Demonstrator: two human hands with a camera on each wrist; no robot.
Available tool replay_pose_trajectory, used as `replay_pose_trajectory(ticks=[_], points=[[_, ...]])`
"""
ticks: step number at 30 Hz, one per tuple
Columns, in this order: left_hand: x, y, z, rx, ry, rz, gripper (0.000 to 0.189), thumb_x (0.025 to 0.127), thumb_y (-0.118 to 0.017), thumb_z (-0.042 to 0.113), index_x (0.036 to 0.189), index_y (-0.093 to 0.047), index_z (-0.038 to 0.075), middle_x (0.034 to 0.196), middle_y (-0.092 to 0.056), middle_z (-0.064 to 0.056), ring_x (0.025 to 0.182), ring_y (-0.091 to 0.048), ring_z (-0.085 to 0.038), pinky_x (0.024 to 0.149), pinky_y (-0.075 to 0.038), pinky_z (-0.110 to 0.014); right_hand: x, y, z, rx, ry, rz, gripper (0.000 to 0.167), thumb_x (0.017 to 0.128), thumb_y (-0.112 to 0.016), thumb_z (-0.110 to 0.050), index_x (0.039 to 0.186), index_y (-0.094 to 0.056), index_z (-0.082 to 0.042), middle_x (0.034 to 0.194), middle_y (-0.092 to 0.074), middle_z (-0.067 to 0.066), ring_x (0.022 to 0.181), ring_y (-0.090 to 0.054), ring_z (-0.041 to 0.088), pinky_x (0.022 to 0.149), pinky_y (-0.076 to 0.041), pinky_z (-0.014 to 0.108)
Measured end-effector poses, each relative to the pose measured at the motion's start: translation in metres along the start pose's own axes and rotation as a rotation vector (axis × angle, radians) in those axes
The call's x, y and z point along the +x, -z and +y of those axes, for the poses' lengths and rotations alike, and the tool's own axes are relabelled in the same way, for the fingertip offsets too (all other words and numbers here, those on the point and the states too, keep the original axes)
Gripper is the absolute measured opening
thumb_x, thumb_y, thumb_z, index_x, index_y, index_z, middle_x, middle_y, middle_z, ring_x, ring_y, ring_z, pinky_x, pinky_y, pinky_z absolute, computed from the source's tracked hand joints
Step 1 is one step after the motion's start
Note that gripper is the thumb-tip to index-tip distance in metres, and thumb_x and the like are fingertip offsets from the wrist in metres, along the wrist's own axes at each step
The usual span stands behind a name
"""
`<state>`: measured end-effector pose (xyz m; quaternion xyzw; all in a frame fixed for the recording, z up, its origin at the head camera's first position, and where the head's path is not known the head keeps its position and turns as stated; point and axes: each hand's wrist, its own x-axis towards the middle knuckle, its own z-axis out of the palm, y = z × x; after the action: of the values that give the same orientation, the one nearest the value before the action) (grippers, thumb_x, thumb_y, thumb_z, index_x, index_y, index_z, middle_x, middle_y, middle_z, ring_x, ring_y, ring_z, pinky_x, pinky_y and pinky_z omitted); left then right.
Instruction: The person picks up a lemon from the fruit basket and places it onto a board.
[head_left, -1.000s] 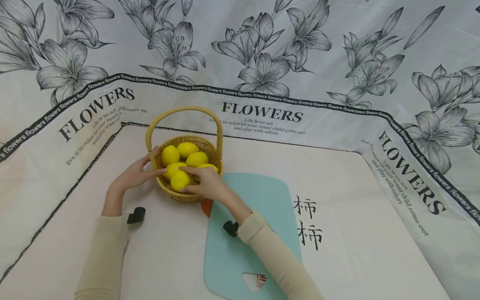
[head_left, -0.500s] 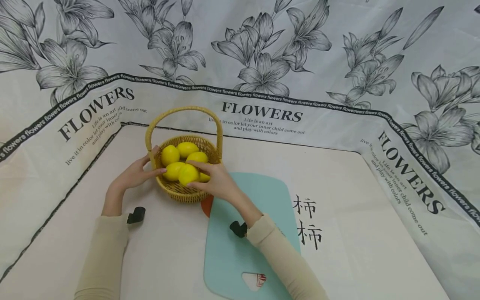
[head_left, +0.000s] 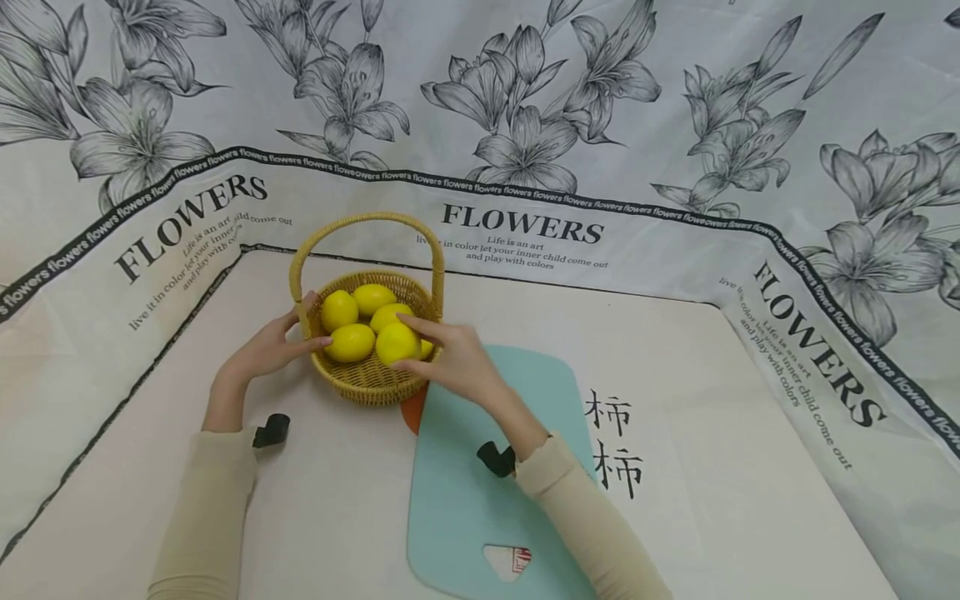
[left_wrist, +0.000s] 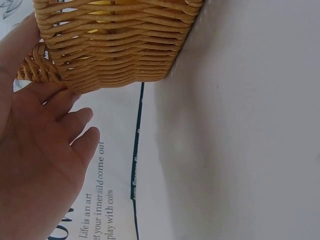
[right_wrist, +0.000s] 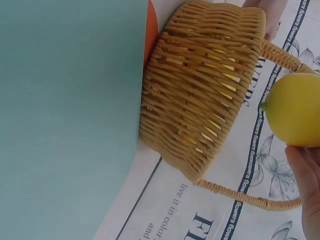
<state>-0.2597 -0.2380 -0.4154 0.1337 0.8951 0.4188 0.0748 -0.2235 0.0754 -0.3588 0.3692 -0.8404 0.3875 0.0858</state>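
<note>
A wicker basket (head_left: 372,392) with a tall arched handle holds several yellow lemons (head_left: 351,342). My left hand (head_left: 266,346) grips its left side by the rim, thumb over the edge and fingers against the outer wall below the handle's foot. In the left wrist view that hand (left_wrist: 45,135) shows the lower fingers bent beside the weave. My right hand (head_left: 461,362) pinches one lemon (head_left: 397,344) between thumb and fingertips, over the basket's right part. The right wrist view shows this lemon (right_wrist: 295,110) raised above the rim, its green stem end visible.
A light blue cutting board (head_left: 502,475) lies on the white table right of the basket, partly under my right arm. An orange shape (head_left: 412,414) peeks out at its left edge. Flower-printed cloth (head_left: 525,150) rises behind and at both sides.
My right hand has drawn the lemon rightward across the basket, uncovering wicker at the front left. My left hand stays put on the basket.
</note>
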Motion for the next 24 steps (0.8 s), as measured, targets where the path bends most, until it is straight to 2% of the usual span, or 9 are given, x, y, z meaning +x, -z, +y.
replay_pose_trajectory(ticks=[6, 11, 18, 24], points=[[0.001, 0.0, 0.0, -0.004, 0.01, 0.0, 0.09, 0.092, -0.06, 0.05, 0.156, -0.002, 0.026, 0.16, -0.007, -0.017, 0.142, -0.008, -0.047, 0.107, -0.014, -0.07, -0.008, 0.012, 0.005, 0.049, -0.018, 0.029, 0.06, 0.08, -0.08, -0.019, 0.134, -0.057, -0.004, 0.129, -0.06, 0.012, 0.119, -0.057, 0.023, 0.094, -0.049, 0.025], [0.0, 0.0, 0.0, 0.0, 0.023, -0.002, 0.091, 0.091, -0.06, 0.051, 0.156, -0.002, 0.024, 0.16, -0.006, -0.018, 0.142, -0.008, -0.047, 0.107, -0.014, -0.07, -0.014, 0.021, 0.011, 0.026, -0.028, 0.043, 0.06, 0.08, -0.08, -0.018, 0.134, -0.057, -0.005, 0.13, -0.059, 0.011, 0.119, -0.057, 0.022, 0.094, -0.047, 0.021], [0.0, 0.0, 0.001, -0.01, 0.029, -0.007, 0.092, 0.091, -0.06, 0.051, 0.156, -0.002, 0.023, 0.16, -0.006, -0.019, 0.142, -0.007, -0.048, 0.106, -0.014, -0.071, -0.025, 0.033, 0.02, 0.019, -0.05, 0.056, 0.059, 0.08, -0.08, -0.017, 0.133, -0.058, -0.002, 0.131, -0.059, 0.008, 0.119, -0.058, 0.021, 0.094, -0.048, 0.022], [-0.001, 0.0, 0.002, 0.003, 0.032, -0.004, 0.091, 0.092, -0.06, 0.051, 0.155, 0.0, 0.028, 0.159, -0.008, -0.022, 0.141, -0.009, -0.049, 0.107, -0.014, -0.07, -0.036, 0.042, 0.033, -0.019, -0.08, 0.078, 0.06, 0.078, -0.082, -0.018, 0.131, -0.059, -0.003, 0.129, -0.061, 0.011, 0.115, -0.06, 0.023, 0.091, -0.05, 0.024]])
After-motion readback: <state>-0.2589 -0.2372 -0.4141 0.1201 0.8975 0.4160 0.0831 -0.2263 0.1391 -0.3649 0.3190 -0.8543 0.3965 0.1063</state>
